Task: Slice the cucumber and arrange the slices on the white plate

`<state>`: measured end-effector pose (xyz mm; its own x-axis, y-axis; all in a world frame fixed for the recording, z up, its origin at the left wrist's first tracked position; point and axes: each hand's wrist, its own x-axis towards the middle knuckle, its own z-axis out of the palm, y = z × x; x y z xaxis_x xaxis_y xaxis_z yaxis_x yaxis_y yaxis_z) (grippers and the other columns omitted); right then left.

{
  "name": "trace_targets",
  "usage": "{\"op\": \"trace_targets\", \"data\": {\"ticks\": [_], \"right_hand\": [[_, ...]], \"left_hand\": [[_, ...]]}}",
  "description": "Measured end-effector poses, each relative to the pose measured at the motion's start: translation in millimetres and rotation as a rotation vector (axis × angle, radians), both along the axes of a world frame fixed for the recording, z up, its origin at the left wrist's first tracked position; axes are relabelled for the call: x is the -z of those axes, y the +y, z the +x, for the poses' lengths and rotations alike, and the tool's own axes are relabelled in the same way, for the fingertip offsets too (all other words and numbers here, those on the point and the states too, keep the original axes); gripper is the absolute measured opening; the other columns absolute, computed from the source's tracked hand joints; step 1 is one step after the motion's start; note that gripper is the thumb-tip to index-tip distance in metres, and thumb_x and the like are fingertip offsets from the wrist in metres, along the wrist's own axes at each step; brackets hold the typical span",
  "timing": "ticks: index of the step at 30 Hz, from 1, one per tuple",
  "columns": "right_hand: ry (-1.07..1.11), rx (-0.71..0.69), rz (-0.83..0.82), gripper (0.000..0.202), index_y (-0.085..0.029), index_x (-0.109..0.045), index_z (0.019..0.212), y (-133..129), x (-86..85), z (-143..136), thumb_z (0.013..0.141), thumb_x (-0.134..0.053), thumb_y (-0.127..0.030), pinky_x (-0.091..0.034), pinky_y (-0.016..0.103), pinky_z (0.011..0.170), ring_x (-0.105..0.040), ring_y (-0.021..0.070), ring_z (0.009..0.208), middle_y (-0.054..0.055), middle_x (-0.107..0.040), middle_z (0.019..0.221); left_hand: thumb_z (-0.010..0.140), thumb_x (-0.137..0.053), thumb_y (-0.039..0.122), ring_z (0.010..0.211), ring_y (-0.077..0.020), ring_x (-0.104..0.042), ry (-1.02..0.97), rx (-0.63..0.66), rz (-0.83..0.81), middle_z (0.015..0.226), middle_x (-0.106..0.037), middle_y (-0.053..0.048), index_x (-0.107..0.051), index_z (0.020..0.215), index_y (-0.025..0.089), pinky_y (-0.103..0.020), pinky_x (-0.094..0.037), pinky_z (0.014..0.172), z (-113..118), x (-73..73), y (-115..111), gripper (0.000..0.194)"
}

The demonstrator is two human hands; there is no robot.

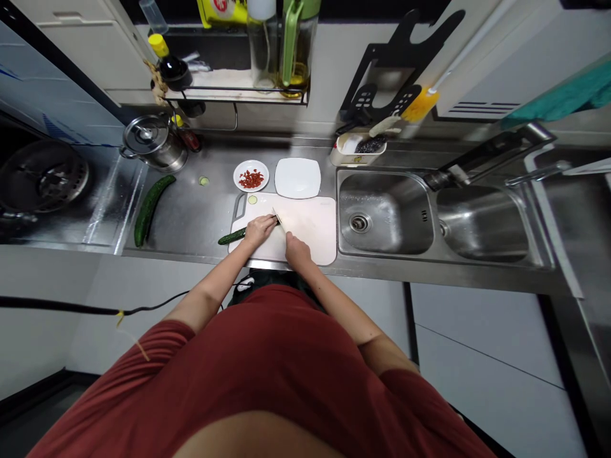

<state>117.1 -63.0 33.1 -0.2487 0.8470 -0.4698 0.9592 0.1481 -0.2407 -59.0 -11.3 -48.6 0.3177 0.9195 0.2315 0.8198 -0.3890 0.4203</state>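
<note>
On the white cutting board lies a cucumber, its left end reaching past the board's edge. My left hand is closed over the cucumber near its right end. A knife is gripped in my right hand, its blade at the cucumber's right end, close to my left fingertips. One pale round slice rests at the board's upper left. Behind the board stand a plate of red chopped pieces and a white square plate. A second, curved cucumber lies further left on the steel counter.
A steel pot and a red-brown bottle stand at the back left. The double sink adjoins the board's right side. A utensil holder sits behind it, and a bottle shelf hangs above the plates.
</note>
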Motion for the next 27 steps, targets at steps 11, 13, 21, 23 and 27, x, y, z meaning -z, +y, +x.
{"op": "trace_targets", "data": {"ticks": [11, 13, 21, 23, 27], "right_hand": [[0.03, -0.002, -0.028, 0.034, -0.015, -0.044, 0.121, 0, 0.0, 4, 0.091, -0.032, -0.003, -0.046, 0.032, 0.084, -0.064, 0.0239, 0.102, 0.015, -0.065, 0.11], [0.031, -0.002, -0.029, 0.035, -0.015, -0.044, 0.121, -2, 0.8, 6, 0.091, -0.032, -0.003, -0.046, 0.031, 0.083, -0.064, 0.0236, 0.102, 0.014, -0.065, 0.109], [0.052, -0.007, -0.037, 0.036, -0.015, -0.044, 0.122, 11, 1.4, 6, 0.089, -0.034, -0.003, -0.047, 0.031, 0.083, -0.064, 0.0241, 0.101, 0.014, -0.067, 0.107], [0.057, -0.006, -0.04, 0.036, -0.015, -0.045, 0.122, 16, 0.6, 3, 0.089, -0.033, -0.004, -0.047, 0.032, 0.084, -0.064, 0.0243, 0.102, 0.014, -0.066, 0.108], [0.083, -0.012, -0.014, 0.037, -0.014, -0.045, 0.122, 26, -0.2, -2, 0.089, -0.033, -0.004, -0.047, 0.034, 0.085, -0.064, 0.0251, 0.102, 0.015, -0.066, 0.11]], "left_hand": [[0.096, -0.046, 0.034, 0.104, -0.0176, -0.065, -0.012, 0.008, -0.014, 0.117, -0.069, -0.006, -0.07, 0.108, 0.024, -0.031, -0.051, 0.09, 0, -0.4, 1, 0.029], [0.096, -0.046, 0.034, 0.103, -0.0174, -0.065, -0.015, 0.019, -0.016, 0.116, -0.069, -0.006, -0.07, 0.109, 0.024, -0.031, -0.051, 0.089, -1, 0.0, 1, 0.029], [0.097, -0.045, 0.033, 0.101, -0.0163, -0.065, -0.033, 0.045, -0.025, 0.113, -0.069, -0.006, -0.069, 0.111, 0.025, -0.029, -0.051, 0.087, -3, -1.3, 3, 0.029], [0.097, -0.045, 0.033, 0.102, -0.0164, -0.065, -0.031, 0.045, -0.035, 0.114, -0.069, -0.005, -0.068, 0.112, 0.025, -0.029, -0.05, 0.088, -3, -1.0, 3, 0.029], [0.097, -0.044, 0.034, 0.103, -0.0166, -0.065, -0.032, 0.042, -0.032, 0.115, -0.069, -0.005, -0.068, 0.112, 0.025, -0.029, -0.05, 0.088, -3, -0.4, 4, 0.029]]}}
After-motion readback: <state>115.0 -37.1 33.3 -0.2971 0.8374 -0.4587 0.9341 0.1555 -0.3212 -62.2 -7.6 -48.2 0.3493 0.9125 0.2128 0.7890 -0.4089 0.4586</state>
